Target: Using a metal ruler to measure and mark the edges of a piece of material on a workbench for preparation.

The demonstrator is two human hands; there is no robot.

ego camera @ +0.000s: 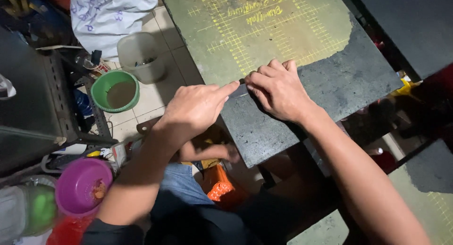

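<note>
My left hand (196, 107) lies at the near left edge of a dark grey sheet (339, 80) on a worn green cutting mat (264, 28) with a yellow grid. Its index finger points right and touches a thin metal strip or blade (242, 93) on the sheet's edge. My right hand (278, 89) presses down on the sheet just right of that, fingers curled, fingertips pinching the same small thing. What it is exactly I cannot tell.
On the tiled floor at left stand a green bowl (115, 90) with murky liquid, a translucent tub (140, 55), a purple bowl (82, 184) and a white cloth bag (106, 13). A dark metal rack (42, 103) stands far left. An orange mesh thing (218, 183) lies below.
</note>
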